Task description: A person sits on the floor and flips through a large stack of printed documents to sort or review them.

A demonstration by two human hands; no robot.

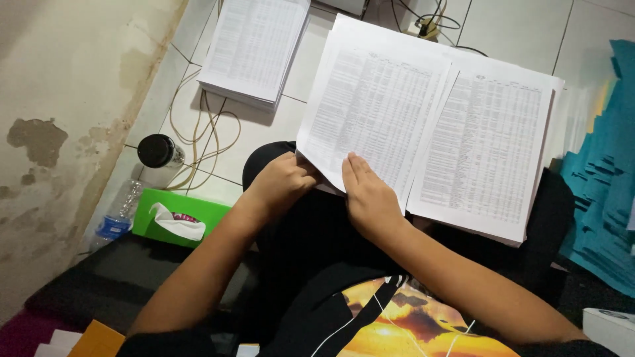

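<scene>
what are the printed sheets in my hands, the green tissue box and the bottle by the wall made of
Printed sheets: thin matte white paper, flexing at the edges. Green tissue box: likely cardboard, flat crisp faces. Bottle: clear plastic, see-through, slightly shiny.

Green rect. tissue box (pixel 180 213) on floor at left, white tissue sticking out the top. Just beside it, clear plastic bottle (pixel 120 217) w/ blue label lying near wall. White box corner (pixel 612 328) at btm right.
</scene>
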